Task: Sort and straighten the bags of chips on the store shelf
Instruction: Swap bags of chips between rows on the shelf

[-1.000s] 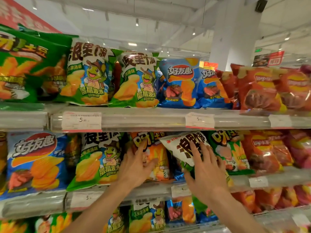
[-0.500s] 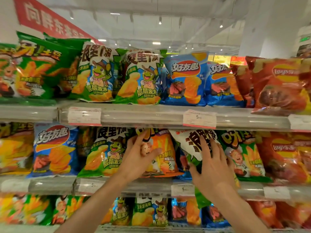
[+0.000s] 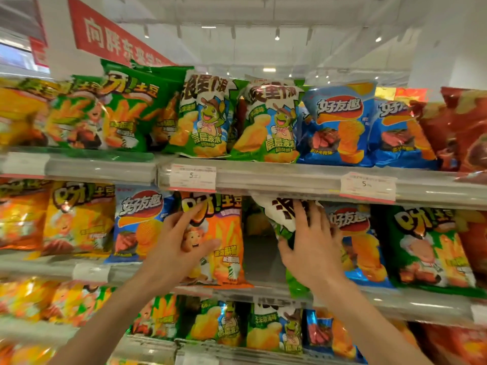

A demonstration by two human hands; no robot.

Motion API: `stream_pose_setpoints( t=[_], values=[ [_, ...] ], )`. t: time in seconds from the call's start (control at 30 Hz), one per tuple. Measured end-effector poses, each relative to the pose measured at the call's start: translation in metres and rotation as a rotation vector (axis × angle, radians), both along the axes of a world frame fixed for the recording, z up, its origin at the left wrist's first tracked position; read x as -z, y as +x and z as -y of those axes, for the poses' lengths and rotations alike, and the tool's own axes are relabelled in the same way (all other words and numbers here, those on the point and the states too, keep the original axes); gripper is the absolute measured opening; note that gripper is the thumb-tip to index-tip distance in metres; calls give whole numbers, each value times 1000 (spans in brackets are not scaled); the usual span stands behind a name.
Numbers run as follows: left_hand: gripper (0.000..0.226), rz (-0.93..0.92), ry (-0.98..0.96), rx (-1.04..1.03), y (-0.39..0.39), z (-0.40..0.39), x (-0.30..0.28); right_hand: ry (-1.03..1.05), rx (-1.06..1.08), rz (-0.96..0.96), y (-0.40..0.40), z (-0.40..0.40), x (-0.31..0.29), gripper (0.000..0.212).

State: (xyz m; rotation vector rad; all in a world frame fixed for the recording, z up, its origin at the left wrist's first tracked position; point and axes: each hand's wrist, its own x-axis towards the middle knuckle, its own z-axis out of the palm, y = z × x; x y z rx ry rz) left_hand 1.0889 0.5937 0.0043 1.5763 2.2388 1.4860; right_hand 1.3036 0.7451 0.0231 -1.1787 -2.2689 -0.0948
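On the middle shelf (image 3: 266, 292) stands an orange chip bag (image 3: 224, 248). My left hand (image 3: 179, 246) grips its left edge, fingers over the top corner and thumb across the front. To its right a white-and-green bag (image 3: 280, 217) leans tilted. My right hand (image 3: 312, 243) lies on this bag with spread, straight fingers pressing it. A dark gap (image 3: 259, 248) separates the two bags. A blue bag (image 3: 139, 225) stands left of the orange one. Another blue bag (image 3: 361, 248) sits behind my right hand.
The upper shelf (image 3: 290, 180) carries green, white-green frog (image 3: 268, 125) and blue bags, with price tags (image 3: 367, 187) on its rail. A green bag (image 3: 427, 246) and red bags fill the right side. More bags line the lower shelf (image 3: 218, 327).
The orange bag has slid left in my left hand, covering the green frog bag. My right hand has pushed the white-and-green bag right. A gap has opened between them.
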Motion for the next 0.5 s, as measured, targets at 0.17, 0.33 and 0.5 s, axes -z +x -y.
stream_pose_setpoints(
  t=[0.17,0.33,0.5],
  values=[
    [80,33,-8,-50,-30,33,11,42,41,1,-64,1,8,82],
    [77,49,-2,-52,-40,49,15,-23,95,28,-92,-19,25,89],
    [79,48,3,-45,-44,53,22,17,99,-5,-89,-34,51,95]
  ],
)
